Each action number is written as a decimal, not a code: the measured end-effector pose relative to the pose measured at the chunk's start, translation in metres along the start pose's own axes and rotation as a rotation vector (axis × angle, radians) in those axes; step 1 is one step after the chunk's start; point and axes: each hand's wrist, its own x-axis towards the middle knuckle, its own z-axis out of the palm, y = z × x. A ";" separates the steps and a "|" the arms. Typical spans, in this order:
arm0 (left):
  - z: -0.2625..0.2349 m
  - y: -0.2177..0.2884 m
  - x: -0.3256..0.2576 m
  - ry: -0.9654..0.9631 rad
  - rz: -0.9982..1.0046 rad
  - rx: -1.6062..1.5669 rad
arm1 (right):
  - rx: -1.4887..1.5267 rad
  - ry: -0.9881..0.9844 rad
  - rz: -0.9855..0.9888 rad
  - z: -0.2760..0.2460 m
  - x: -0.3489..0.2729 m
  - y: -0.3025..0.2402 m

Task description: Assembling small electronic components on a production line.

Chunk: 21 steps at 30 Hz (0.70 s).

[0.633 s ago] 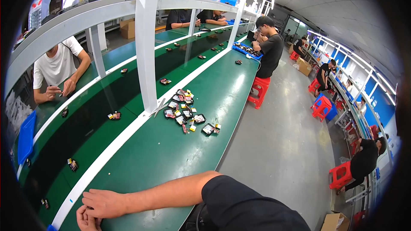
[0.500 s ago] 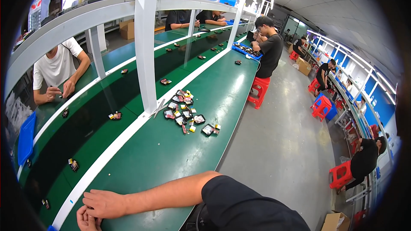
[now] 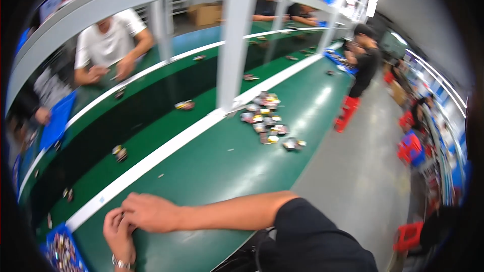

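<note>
Head view: scene has shifted right since the earlier frame, bringing a blue bin [image 3: 74, 246] of small parts [image 3: 61, 253] into the lower left corner, just beside the hands. Right hand [image 3: 153, 212] meets left hand [image 3: 118, 234], fingers pressed together over the green bench [image 3: 201, 176]; can't tell what, if anything, they pinch. Loose pile of components [image 3: 264, 117] lies farther along the bench, well apart from both.

I can't see what, if anything, the left hand [image 3: 118, 236] and right hand [image 3: 155, 213] hold; the near-left blue tray [image 3: 75, 248] is cut off, and the heaped small parts [image 3: 264, 119], farther right, are blurred.
</note>
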 end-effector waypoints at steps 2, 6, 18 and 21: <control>0.005 -0.006 0.008 -0.038 0.008 -0.035 | -0.026 0.038 0.060 -0.009 -0.005 -0.001; 0.000 -0.014 0.009 -0.042 0.016 -0.035 | 0.017 0.033 0.124 -0.003 -0.008 0.000; -0.005 -0.019 0.008 -0.093 0.127 -0.051 | 0.083 -0.083 0.136 -0.010 -0.002 -0.004; -0.012 -0.017 0.006 -0.116 0.114 -0.096 | 0.050 -0.140 0.105 -0.008 0.000 -0.002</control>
